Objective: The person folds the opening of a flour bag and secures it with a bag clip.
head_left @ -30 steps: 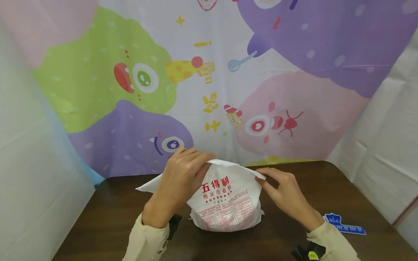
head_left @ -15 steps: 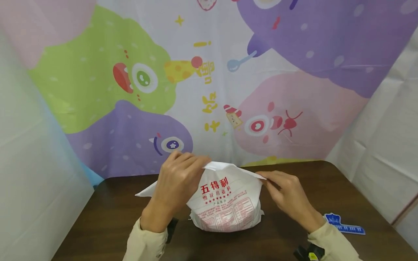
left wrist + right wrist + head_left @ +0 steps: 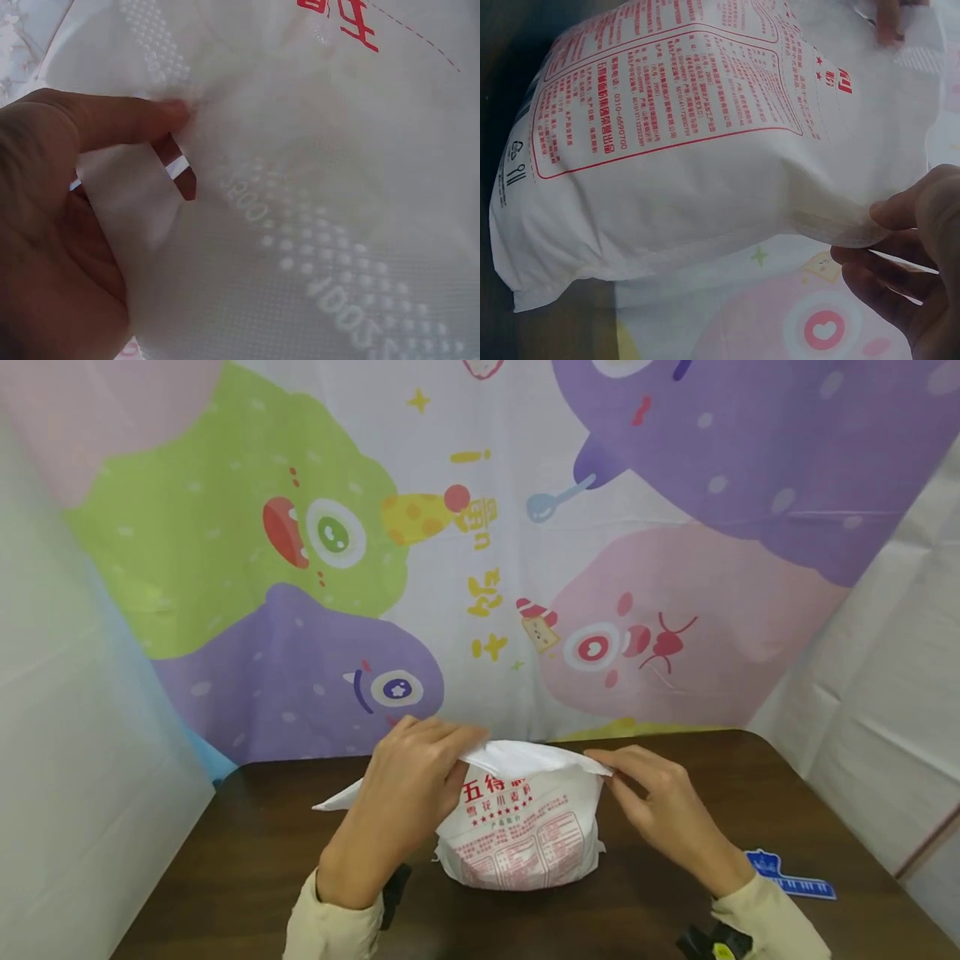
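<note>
A white flour bag [image 3: 525,852] with red print stands on the dark wooden table, its full lower part bulging. Its flat top is folded over toward me, covering some of the large red characters. My left hand [image 3: 412,785] grips the top edge at the left, and a pointed flap of the bag sticks out beyond that hand. In the left wrist view, the thumb [image 3: 169,112] presses on the bag beside a slot cut through it. My right hand [image 3: 667,802] pinches the right top corner; in the right wrist view, thumb and fingers [image 3: 904,206] hold the bag's edge between them.
A blue clip [image 3: 791,878] with a piano-key pattern lies on the table [image 3: 225,877], right of my right wrist. A cartoon-printed cloth [image 3: 495,610] hangs behind the table. White sheets [image 3: 877,668] hang on both sides.
The bag's top edge has tipped forward and down, hiding part of the large red characters. My left hand has lowered slightly; my right hand keeps to the right corner.
</note>
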The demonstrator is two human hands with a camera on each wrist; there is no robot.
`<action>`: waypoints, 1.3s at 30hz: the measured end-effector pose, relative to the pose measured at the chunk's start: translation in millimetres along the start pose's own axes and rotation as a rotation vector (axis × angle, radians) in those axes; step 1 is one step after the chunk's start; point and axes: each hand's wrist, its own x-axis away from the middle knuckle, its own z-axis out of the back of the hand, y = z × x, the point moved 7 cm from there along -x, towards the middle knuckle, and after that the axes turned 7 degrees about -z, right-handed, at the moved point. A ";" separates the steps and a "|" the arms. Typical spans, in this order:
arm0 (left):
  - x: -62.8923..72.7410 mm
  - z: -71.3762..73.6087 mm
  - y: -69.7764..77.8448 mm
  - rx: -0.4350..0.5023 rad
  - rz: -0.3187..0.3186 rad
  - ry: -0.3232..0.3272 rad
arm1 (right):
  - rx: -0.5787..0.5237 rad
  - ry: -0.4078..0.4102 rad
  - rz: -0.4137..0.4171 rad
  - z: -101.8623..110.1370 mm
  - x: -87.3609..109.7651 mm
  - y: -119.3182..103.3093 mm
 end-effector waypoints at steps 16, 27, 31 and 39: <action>16.2 -5.6 -6.8 -0.032 0.002 0.136 | -0.043 0.036 0.049 2.7 3.5 -2.1; 10.6 8.5 34.6 -0.012 -0.015 0.154 | -0.127 -0.274 -0.292 9.7 -0.7 -2.8; 9.0 5.5 39.9 0.036 -0.046 0.120 | -0.123 -0.232 -0.280 9.2 -3.5 -4.8; 12.0 4.9 32.7 0.050 0.018 0.147 | -0.206 -0.117 -0.272 3.2 -5.7 -4.8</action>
